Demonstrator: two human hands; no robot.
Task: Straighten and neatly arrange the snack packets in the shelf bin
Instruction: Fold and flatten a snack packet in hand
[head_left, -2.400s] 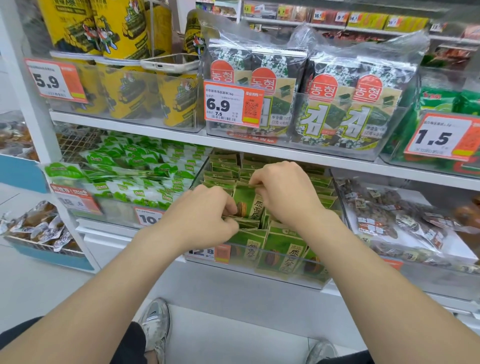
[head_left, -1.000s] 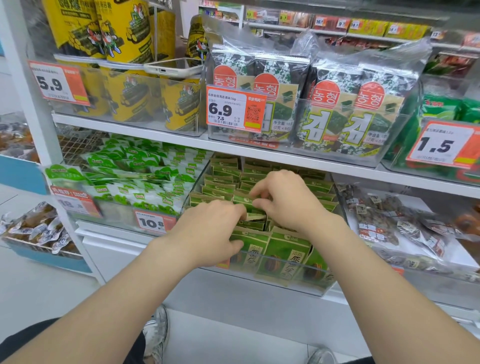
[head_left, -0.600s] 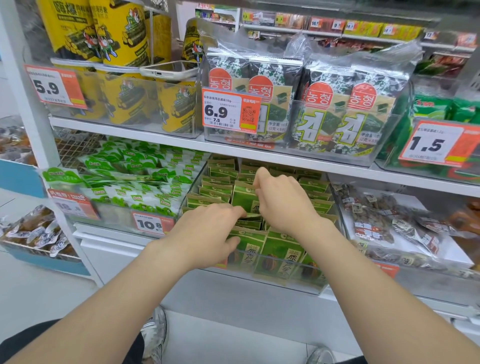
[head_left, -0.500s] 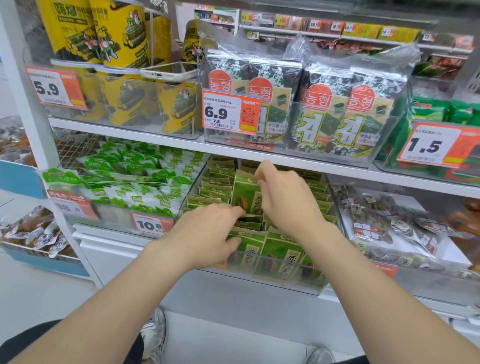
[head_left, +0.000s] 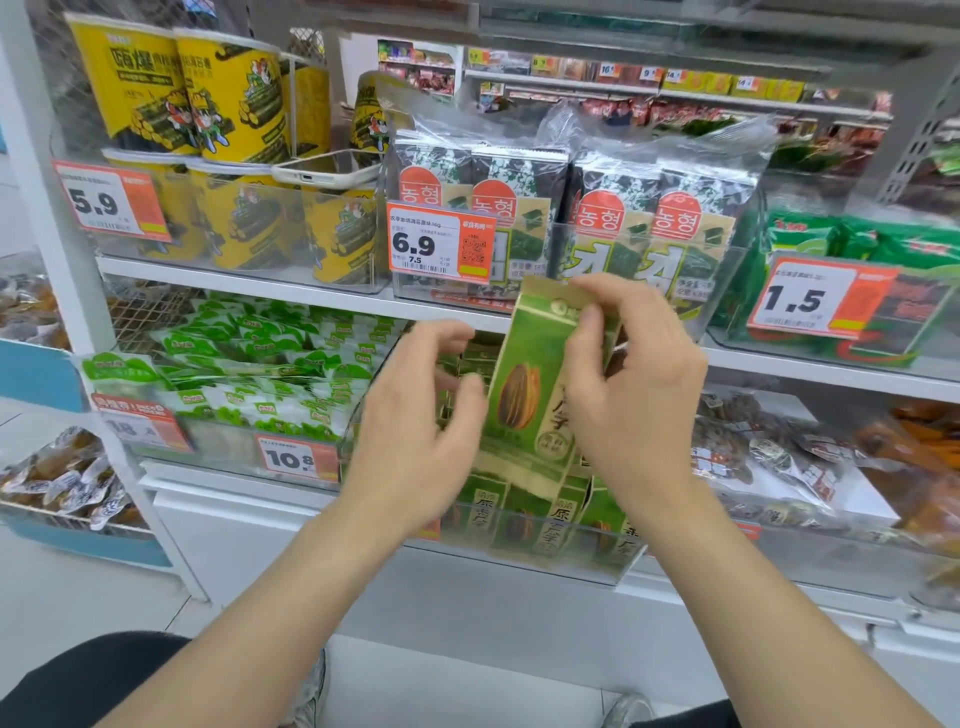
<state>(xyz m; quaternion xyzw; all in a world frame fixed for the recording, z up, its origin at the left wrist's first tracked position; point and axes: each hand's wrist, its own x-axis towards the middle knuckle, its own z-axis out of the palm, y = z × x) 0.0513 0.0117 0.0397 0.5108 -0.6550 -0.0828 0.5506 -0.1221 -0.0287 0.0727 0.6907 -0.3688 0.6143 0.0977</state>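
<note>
A green packet with a sunflower seed picture (head_left: 530, 395) is held upright above the clear shelf bin (head_left: 597, 569). My right hand (head_left: 634, 395) pinches its top right edge between thumb and fingers. My left hand (head_left: 415, 431) hovers just left of the packet with fingers spread and curled, its thumb close to the packet's left edge. Several more green seed packets (head_left: 524, 519) stand in rows in the bin below; my hands hide the middle rows.
A bin of light green packets (head_left: 270, 374) sits to the left with a 10.8 price tag (head_left: 291, 457). Clear bags of dark snacks (head_left: 769, 457) lie to the right. The shelf above carries seaweed packs (head_left: 571, 223) and yellow canisters (head_left: 208, 104).
My right hand has lifted one green packet up out of the bin. My left hand has come off the front packets and opened beside it.
</note>
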